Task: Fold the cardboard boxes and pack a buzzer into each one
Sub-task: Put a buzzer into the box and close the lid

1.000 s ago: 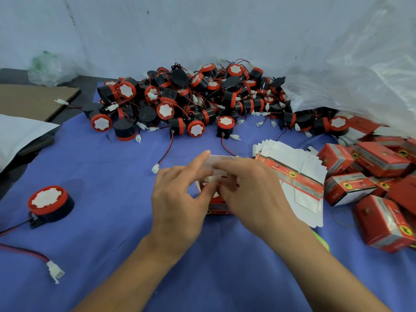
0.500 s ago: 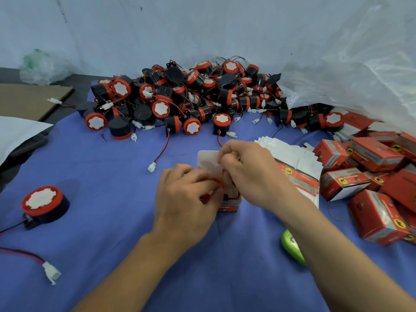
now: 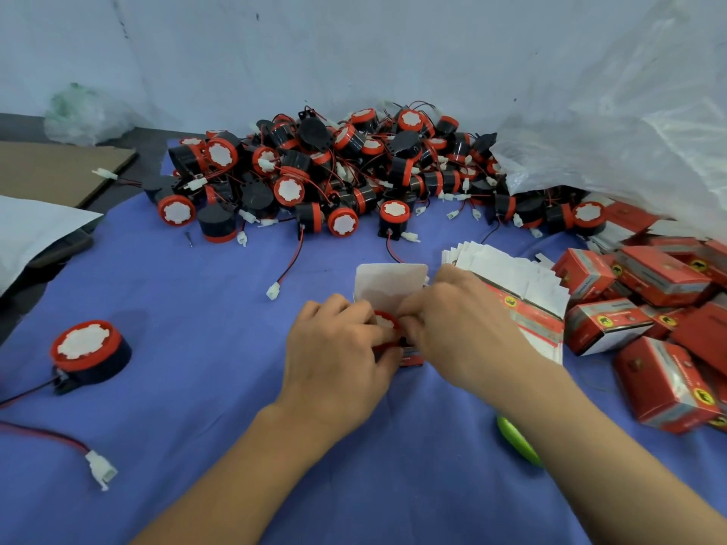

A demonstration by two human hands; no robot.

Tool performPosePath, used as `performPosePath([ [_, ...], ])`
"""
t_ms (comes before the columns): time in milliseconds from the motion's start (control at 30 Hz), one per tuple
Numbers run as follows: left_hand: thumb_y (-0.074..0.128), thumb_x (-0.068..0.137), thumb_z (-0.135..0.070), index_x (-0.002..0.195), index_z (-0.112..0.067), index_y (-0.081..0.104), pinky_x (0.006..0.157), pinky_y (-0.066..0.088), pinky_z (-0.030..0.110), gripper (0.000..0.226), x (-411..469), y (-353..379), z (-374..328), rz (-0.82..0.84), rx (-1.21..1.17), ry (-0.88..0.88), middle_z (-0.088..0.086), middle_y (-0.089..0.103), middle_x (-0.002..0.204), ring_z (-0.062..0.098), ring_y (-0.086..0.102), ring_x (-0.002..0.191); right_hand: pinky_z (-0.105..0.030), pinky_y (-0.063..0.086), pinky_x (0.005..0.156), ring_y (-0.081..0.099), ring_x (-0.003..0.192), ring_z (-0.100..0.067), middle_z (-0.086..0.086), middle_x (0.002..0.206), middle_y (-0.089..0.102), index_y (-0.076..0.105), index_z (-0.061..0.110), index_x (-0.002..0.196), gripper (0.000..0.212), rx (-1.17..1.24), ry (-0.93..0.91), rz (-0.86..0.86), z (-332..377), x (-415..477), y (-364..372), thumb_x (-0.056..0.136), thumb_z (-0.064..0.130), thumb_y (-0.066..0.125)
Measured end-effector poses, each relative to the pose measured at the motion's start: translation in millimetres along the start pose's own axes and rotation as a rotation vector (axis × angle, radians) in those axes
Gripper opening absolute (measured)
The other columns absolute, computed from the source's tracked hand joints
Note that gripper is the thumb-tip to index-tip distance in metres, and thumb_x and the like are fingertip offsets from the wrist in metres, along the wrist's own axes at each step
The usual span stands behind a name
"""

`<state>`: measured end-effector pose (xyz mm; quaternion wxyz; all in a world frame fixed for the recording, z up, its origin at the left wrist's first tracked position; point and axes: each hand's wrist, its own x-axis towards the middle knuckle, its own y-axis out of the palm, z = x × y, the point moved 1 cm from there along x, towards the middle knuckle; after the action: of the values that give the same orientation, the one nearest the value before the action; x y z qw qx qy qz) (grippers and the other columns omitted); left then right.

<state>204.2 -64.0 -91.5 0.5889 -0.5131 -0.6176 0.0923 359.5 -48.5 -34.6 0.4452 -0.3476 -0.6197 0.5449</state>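
A round, red-rimmed buzzer (image 3: pixel 383 322) sits in my glossy cardboard box (image 3: pixel 389 287). My left hand (image 3: pixel 334 348) curls round the box at nine o'clock; my right hand (image 3: pixel 460 328) pinches the buzzer at three.

No legible text; only blurred print and yellow round emblems (image 3: pixel 602 320) on the red boxes (image 3: pixel 665 277).

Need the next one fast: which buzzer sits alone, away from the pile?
The buzzer at the near left of the cloth, white face up; the rest are in the back pile or the held box.
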Motion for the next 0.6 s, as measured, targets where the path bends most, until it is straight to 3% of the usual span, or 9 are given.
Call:
performPosePath([
  [100,0.076,0.077,-0.034,0.078,-0.034,0.080,0.066,0.025,0.029,0.004,0,0,-1,0.015,-0.004,0.008,-0.012,0.054,0.069,0.013,0.036,0.067,-0.033,0.035,0.076,0.034,0.081,-0.015,0.013,0.071,0.056,0.061,0.028,0.079,0.014,-0.041,-0.068,-0.020,3,-8,7,0.090,0.019,0.057],
  [233,0.084,0.075,-0.031,0.078,-0.034,0.080,0.066,0.025,0.030,0.005,1,1,-1,0.018,-0.005,0.007,-0.011,0.055,0.069,0.013,0.034,0.068,-0.033,0.028,0.071,0.053,0.079,-0.024,0.005,0.067,0.058,0.056,0.020,0.087,0.025,-0.187,-0.052,-0.015,5,-9,6,0.065,0.012,0.065],
  [333,0.090,0.073,-0.026,0.078,-0.033,0.080,0.064,0.024,0.031,0.013,2,2,0,0.019,-0.050,0.007,-0.010,0.055,0.067,0.013,0.031,0.067,-0.033,0.020,0.077,0.047,0.085,-0.022,0.008,0.068,0.055,0.057,0.026,0.081,0.009,-0.253,-0.070,0.059,18,-2,1,0.080,0.017,0.057],
  [400,0.089,0.073,-0.025,0.078,-0.033,0.080,0.063,0.025,0.031,0.012,1,3,1,0.018,-0.061,0.010,-0.010,0.054,0.067,0.013,0.031,0.067,-0.033,0.015,0.078,0.035,0.083,-0.021,0.009,0.064,0.041,0.047,0.025,0.072,0.019,-0.266,-0.077,0.091,17,4,-4,0.088,0.016,0.049],
  [467,0.086,0.075,-0.027,0.078,-0.033,0.081,0.063,0.025,0.031,0.008,1,3,1,0.020,-0.054,0.008,-0.011,0.054,0.068,0.013,0.031,0.068,-0.034,0.017,0.079,0.033,0.084,-0.022,0.008,0.066,0.035,0.038,0.023,0.066,0.028,-0.313,-0.080,0.155,13,8,-9,0.091,0.019,0.047],
  [600,0.077,0.077,-0.027,0.078,-0.033,0.080,0.063,0.027,0.030,0.007,0,4,0,-0.002,-0.052,0.014,-0.012,0.055,0.070,0.012,0.031,0.069,-0.035,0.027,0.079,0.043,0.090,-0.023,0.007,0.080,0.049,0.061,0.027,0.092,0.018,-0.215,-0.042,0.329,1,10,-17,0.097,0.034,0.045],
])
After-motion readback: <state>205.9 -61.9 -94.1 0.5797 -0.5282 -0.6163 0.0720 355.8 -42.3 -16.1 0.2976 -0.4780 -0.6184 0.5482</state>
